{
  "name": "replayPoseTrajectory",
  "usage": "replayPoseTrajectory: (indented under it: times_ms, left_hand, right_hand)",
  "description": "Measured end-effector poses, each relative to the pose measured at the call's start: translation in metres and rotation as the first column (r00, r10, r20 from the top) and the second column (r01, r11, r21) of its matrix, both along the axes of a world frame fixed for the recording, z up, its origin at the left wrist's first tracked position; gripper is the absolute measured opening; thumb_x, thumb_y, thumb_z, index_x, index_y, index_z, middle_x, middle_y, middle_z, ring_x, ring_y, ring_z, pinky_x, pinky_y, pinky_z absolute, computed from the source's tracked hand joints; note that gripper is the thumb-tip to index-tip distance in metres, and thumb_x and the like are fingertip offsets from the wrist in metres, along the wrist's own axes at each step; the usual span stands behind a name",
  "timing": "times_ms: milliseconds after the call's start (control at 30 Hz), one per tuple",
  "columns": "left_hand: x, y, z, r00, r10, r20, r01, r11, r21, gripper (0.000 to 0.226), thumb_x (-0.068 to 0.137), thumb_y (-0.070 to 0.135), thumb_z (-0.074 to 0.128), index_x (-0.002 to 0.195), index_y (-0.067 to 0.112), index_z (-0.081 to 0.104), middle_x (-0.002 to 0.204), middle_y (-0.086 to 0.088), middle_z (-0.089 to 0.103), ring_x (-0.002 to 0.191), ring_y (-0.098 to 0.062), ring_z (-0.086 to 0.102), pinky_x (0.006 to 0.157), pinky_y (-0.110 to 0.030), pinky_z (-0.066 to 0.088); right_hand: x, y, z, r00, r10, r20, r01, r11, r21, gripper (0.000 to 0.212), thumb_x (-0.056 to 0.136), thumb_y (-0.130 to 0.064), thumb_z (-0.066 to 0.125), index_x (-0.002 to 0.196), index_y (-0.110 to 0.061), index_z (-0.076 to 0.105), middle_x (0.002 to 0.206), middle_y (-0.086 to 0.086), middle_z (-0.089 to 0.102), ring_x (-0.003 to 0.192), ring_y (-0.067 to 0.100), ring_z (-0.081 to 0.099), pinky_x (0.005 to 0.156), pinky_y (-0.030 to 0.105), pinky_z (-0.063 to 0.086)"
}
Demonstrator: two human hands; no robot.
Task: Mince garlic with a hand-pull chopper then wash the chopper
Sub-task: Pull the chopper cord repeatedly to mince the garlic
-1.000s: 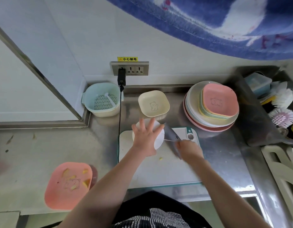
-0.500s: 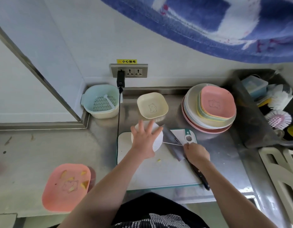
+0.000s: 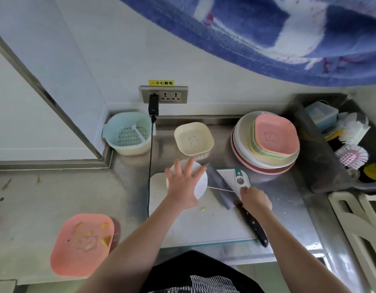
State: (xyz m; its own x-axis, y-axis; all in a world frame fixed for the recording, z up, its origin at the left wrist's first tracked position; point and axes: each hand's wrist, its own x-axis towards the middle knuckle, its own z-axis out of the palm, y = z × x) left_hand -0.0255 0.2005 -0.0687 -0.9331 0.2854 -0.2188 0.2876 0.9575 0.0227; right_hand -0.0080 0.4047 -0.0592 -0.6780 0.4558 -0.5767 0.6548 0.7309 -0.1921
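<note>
- The left hand (image 3: 184, 187) lies flat on the white chopper (image 3: 200, 182), fingers spread and straight.
- The right hand (image 3: 255, 200) pinches the cord (image 3: 219, 188), stretched from the chopper.
- A knife (image 3: 231, 199) lies between both hands on the board (image 3: 204, 227).

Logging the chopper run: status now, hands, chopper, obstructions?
Left hand flat on round white chopper lid. Right hand pinching taut white pull cord. Black-handled cleaver lies on white cutting board, under the cord.
</note>
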Motion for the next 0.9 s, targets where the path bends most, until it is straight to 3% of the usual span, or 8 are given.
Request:
replayPoseTrajectory:
  times_ms: [67, 133, 233, 467, 533, 600, 733, 900]
  left_hand:
    - [-0.003, 0.0, 0.002, 1.0, 0.011, 0.022, -0.011, 1.0, 0.002, 0.107, 0.06, 0.04, 0.075, 0.144, 0.043, 0.01, 0.151, 0.0, 0.0, 0.132, -0.045, 0.006, 0.101, -0.057, 0.022]
    - [-0.006, 0.0, 0.002, 0.998, 0.023, 0.05, -0.023, 1.0, 0.001, 0.104, 0.061, 0.043, 0.074, 0.143, 0.043, 0.011, 0.151, 0.0, 0.0, 0.132, -0.046, 0.006, 0.101, -0.059, 0.022]
    - [-0.008, -0.004, 0.001, 0.994, 0.072, 0.082, -0.076, 0.996, 0.049, 0.099, 0.064, 0.054, 0.069, 0.144, 0.044, 0.011, 0.153, 0.0, -0.001, 0.135, -0.047, 0.005, 0.103, -0.061, 0.022]
    - [-0.004, -0.011, 0.003, 0.994, 0.082, 0.068, -0.085, 0.996, 0.039, 0.107, 0.056, 0.047, 0.077, 0.142, 0.043, 0.013, 0.15, 0.0, 0.002, 0.132, -0.045, 0.008, 0.102, -0.058, 0.025]
    - [-0.005, -0.009, 0.003, 0.996, 0.06, 0.062, -0.062, 0.998, 0.023, 0.105, 0.059, 0.047, 0.076, 0.142, 0.042, 0.013, 0.149, 0.0, 0.001, 0.132, -0.045, 0.008, 0.101, -0.057, 0.026]
    - [-0.004, -0.006, 0.002, 0.999, 0.024, 0.044, -0.024, 1.0, 0.004, 0.097, 0.065, 0.049, 0.07, 0.143, 0.043, 0.012, 0.151, -0.001, 0.0, 0.132, -0.046, 0.008, 0.1, -0.056, 0.026]
    - [-0.003, -0.011, 0.001, 0.996, 0.061, 0.065, -0.064, 0.996, 0.057, 0.1, 0.061, 0.05, 0.071, 0.142, 0.044, 0.013, 0.151, 0.0, 0.005, 0.132, -0.046, 0.011, 0.1, -0.057, 0.027]
    - [-0.004, -0.011, 0.002, 0.997, 0.042, 0.068, -0.045, 0.998, 0.044, 0.106, 0.055, 0.045, 0.076, 0.141, 0.043, 0.013, 0.149, 0.002, 0.004, 0.131, -0.043, 0.01, 0.102, -0.056, 0.026]
  right_hand:
    - [-0.009, -0.013, 0.005, 0.996, -0.04, -0.085, 0.034, 0.997, -0.075, 0.038, 0.098, -0.022, 0.029, 0.117, -0.005, 0.057, 0.117, 0.021, 0.06, 0.105, 0.036, 0.059, 0.084, 0.035, 0.046]
    - [-0.015, -0.055, 0.016, 0.993, 0.033, -0.117, -0.061, 0.969, -0.241, 0.033, 0.098, -0.016, 0.031, 0.115, -0.002, 0.055, 0.114, 0.022, 0.06, 0.104, 0.037, 0.059, 0.081, 0.037, 0.046]
    - [-0.009, -0.099, 0.017, 0.974, 0.201, -0.108, -0.228, 0.878, -0.421, 0.035, 0.1, -0.025, 0.034, 0.092, 0.0, 0.056, 0.106, 0.026, 0.061, 0.1, 0.04, 0.058, 0.082, 0.039, 0.046]
    - [0.003, -0.014, 0.014, 0.996, -0.036, -0.082, 0.031, 0.998, -0.061, 0.046, 0.1, -0.028, 0.026, 0.115, 0.001, 0.058, 0.116, 0.023, 0.062, 0.106, 0.038, 0.058, 0.087, 0.039, 0.047]
    - [0.0, -0.044, 0.018, 0.969, -0.013, -0.247, -0.036, 0.98, -0.194, 0.038, 0.099, -0.015, 0.027, 0.114, 0.005, 0.056, 0.108, 0.027, 0.062, 0.1, 0.043, 0.061, 0.078, 0.042, 0.051]
    - [0.001, -0.089, 0.017, 0.937, 0.13, -0.325, -0.245, 0.906, -0.345, 0.036, 0.095, -0.007, 0.028, 0.109, 0.008, 0.058, 0.092, 0.032, 0.062, 0.084, 0.045, 0.064, 0.058, 0.043, 0.049]
    - [-0.006, -0.093, 0.006, 0.95, 0.248, -0.188, -0.291, 0.921, -0.259, 0.045, 0.102, -0.03, 0.027, 0.111, -0.001, 0.06, 0.107, 0.022, 0.063, 0.102, 0.036, 0.06, 0.076, 0.036, 0.042]
    - [0.005, -0.009, 0.002, 1.0, -0.002, -0.019, 0.002, 0.999, -0.036, 0.046, 0.099, -0.03, 0.026, 0.117, -0.004, 0.059, 0.12, 0.022, 0.061, 0.107, 0.037, 0.058, 0.086, 0.037, 0.045]
